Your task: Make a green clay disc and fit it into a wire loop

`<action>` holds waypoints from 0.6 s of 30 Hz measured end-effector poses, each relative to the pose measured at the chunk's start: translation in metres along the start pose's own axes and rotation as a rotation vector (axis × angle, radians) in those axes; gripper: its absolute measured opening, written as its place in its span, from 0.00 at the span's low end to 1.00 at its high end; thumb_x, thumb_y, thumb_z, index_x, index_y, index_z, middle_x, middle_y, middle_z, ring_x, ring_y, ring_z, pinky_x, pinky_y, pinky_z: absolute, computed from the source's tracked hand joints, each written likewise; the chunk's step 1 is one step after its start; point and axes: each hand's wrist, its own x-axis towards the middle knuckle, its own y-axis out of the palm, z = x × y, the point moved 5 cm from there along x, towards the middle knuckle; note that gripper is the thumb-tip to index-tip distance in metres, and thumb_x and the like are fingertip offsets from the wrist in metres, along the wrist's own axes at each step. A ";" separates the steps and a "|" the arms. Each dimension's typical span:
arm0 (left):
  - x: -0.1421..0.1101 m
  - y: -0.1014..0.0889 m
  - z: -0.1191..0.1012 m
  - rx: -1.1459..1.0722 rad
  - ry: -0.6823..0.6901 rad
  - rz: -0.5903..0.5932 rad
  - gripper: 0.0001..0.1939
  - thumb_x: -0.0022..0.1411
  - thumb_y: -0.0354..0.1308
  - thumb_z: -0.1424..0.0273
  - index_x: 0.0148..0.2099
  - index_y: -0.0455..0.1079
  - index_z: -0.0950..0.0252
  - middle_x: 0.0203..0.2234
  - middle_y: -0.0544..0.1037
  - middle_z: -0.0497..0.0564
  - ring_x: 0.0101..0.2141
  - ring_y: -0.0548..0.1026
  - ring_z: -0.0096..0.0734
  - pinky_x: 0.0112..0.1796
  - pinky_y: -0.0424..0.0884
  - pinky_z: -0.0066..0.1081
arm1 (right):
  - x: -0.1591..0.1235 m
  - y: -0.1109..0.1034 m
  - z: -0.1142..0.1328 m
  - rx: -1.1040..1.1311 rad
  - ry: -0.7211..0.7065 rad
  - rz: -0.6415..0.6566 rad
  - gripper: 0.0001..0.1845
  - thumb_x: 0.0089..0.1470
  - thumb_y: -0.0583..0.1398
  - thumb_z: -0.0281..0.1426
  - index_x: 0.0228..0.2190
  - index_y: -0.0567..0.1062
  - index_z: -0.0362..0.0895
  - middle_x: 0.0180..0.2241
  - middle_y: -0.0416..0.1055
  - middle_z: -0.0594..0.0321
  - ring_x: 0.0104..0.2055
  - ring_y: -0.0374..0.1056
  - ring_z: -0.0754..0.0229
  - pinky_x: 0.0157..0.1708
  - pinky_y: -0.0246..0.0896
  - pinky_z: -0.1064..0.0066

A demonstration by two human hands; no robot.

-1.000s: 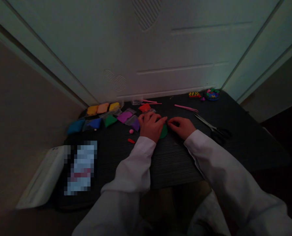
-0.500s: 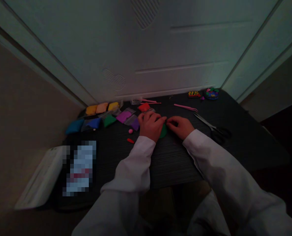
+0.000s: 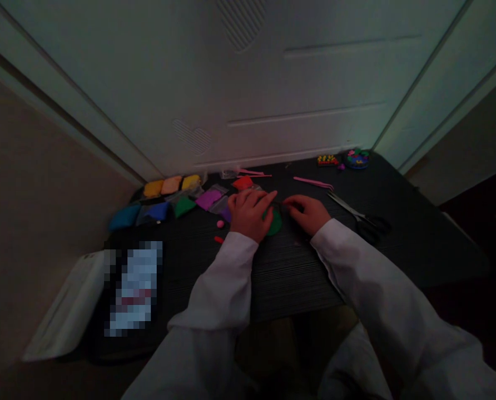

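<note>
A flat green round piece [image 3: 275,223], apparently clay, lies on the dark table, partly covered by my left hand [image 3: 250,215]. That hand is spread, index finger stretched out to the right, thumb at the edge of the green piece. Just right of it is my right hand [image 3: 310,215], thumb and index finger closed in a pinch; anything between the tips is too small and dark to make out. Left of my left hand lie a pink ball [image 3: 220,224] and a red strip [image 3: 218,240], the strip partly hidden by my sleeve.
Bags of coloured clay, among them blue [image 3: 125,216], green [image 3: 185,206], magenta [image 3: 208,198] and red [image 3: 243,183], line the back left. Pink tweezers [image 3: 313,182] and black-handled scissors [image 3: 362,215] lie on the right. Small decorated clay pieces [image 3: 357,159] stand at the far right, by the white panel.
My left hand has drawn slightly left, away from the right hand's fingertips, and its fingers have straightened. More of the green piece shows. My right hand keeps its pinch, almost in place.
</note>
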 end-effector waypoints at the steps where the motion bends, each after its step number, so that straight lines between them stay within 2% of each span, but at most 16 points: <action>1: -0.001 -0.004 0.006 0.005 -0.021 -0.024 0.16 0.51 0.51 0.69 0.45 0.65 0.56 0.36 0.72 0.49 0.42 0.62 0.38 0.43 0.50 0.40 | 0.000 -0.001 -0.001 0.003 0.010 -0.010 0.12 0.46 0.52 0.27 0.34 0.71 0.44 0.30 0.70 0.64 0.31 0.63 0.64 0.33 0.58 0.72; 5: -0.008 -0.023 0.043 0.059 -0.169 -0.148 0.13 0.51 0.50 0.68 0.41 0.68 0.59 0.35 0.73 0.50 0.41 0.64 0.37 0.43 0.50 0.39 | 0.000 -0.002 -0.001 0.022 0.028 -0.023 0.11 0.46 0.52 0.28 0.33 0.71 0.44 0.30 0.70 0.64 0.31 0.64 0.64 0.32 0.58 0.72; 8: -0.013 -0.025 0.060 0.044 -0.244 -0.104 0.12 0.51 0.50 0.66 0.37 0.69 0.59 0.33 0.74 0.50 0.40 0.66 0.36 0.42 0.52 0.39 | 0.000 -0.003 0.002 0.042 0.025 -0.039 0.11 0.47 0.52 0.30 0.33 0.71 0.45 0.30 0.70 0.64 0.31 0.64 0.64 0.32 0.57 0.72; 11: -0.015 -0.019 0.061 0.013 -0.274 -0.004 0.10 0.50 0.50 0.65 0.36 0.70 0.57 0.33 0.74 0.48 0.38 0.67 0.35 0.40 0.52 0.40 | -0.001 -0.004 0.006 0.054 0.001 -0.034 0.11 0.48 0.52 0.31 0.33 0.71 0.44 0.30 0.70 0.64 0.31 0.64 0.65 0.32 0.57 0.72; 18: -0.016 -0.007 0.048 -0.020 -0.259 0.154 0.11 0.49 0.51 0.68 0.37 0.69 0.55 0.33 0.75 0.48 0.38 0.67 0.36 0.40 0.51 0.43 | -0.001 0.000 0.005 0.058 -0.007 0.011 0.11 0.46 0.53 0.30 0.34 0.71 0.44 0.31 0.70 0.63 0.31 0.64 0.64 0.32 0.58 0.72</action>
